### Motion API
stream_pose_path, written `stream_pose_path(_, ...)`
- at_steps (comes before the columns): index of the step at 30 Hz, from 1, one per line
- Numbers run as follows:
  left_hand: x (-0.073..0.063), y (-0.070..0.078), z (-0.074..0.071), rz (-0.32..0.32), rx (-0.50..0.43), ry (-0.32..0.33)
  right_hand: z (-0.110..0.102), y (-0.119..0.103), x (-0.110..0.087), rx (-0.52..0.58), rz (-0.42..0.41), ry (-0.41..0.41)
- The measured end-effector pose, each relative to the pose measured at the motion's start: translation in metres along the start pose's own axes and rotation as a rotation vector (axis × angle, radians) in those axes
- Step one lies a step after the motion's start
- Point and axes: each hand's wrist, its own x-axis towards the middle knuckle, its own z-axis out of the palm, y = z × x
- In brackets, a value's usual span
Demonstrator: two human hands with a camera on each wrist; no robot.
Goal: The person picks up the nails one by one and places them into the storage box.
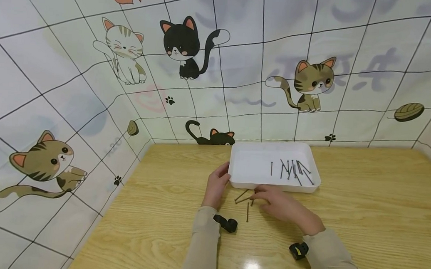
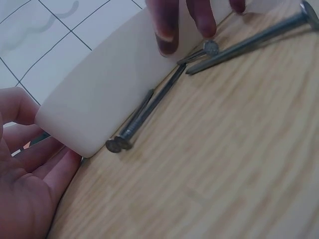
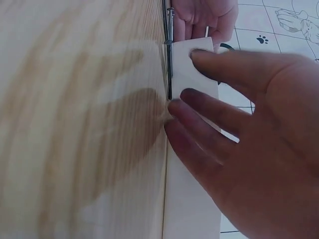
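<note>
A shallow white tray stands on the table, and several nails lie in its right half. My left hand holds the tray's near left corner; the left wrist view shows the thumb and fingers bent around that corner. On the wood just in front of the tray lie several loose nails, their flat heads plain in the left wrist view. Over these, my right hand reaches down beside the tray's front wall. Its thumb and fingers are spread apart in the right wrist view, with no nail between them.
The wood-grain table extends to both sides and toward me. Behind it and along the left hangs a white gridded cloth with cartoon cats. A dark wrist camera is on the left wrist, another on the right.
</note>
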Motion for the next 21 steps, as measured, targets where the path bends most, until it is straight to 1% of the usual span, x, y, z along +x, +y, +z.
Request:
stream_pose_path(2, -0.0005, 0.0002, -0.0003, 0.0, 0.0, 0.003, 0.001, -0.0008, -0.0001, -0.003, -0.017, -0.009)
stream_pose_path(4, -0.0012, 0.0008, 0.0, 0.003, 0.005, 0.006, 0.0017, -0.0016, -0.0006, -0.012, -0.016, -0.014)
stream_pose_path(11, -0.002, 0.0003, -0.0003, 0.006, -0.002, 0.002, 0.0034, -0.0027, -0.0019, -0.017, 0.019, -0.024)
stream_pose_path(16, -0.0034, 0.0039, -0.0015, -0.018, -0.01, -0.006, 0.0072, -0.0027, -0.0013, -0.021, -0.002, -0.037)
stream_pose_path(21, -0.0031, 0.0061, -0.0024, -0.005, -0.013, -0.026, 0.0085, -0.0044, -0.0013, -0.054, -0.035, -0.052)
